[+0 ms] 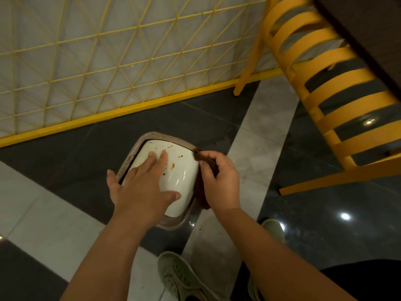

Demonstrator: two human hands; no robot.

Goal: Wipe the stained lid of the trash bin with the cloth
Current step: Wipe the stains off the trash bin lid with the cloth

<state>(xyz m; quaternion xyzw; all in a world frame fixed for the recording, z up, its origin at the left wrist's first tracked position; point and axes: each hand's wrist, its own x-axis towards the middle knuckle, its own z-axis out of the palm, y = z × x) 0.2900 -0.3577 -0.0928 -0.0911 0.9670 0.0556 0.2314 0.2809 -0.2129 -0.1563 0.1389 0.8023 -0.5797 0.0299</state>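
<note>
The trash bin's white lid (181, 170) sits in a taupe rim (153, 135) on the floor below me. Brown and orange stains dot the lid's far half. My left hand (138, 183) lies flat on the lid's near left part, fingers spread. My right hand (220, 179) is closed around a dark brown cloth (200, 193), pressed against the lid's right edge. Part of the cloth hangs down beside the rim.
A yellow slatted chair (329, 101) stands at the right, close to the bin. A yellow wire-grid panel (121, 68) runs behind the bin. A dark table edge (368, 31) shows at top right. My shoes (180, 276) stand just before the bin.
</note>
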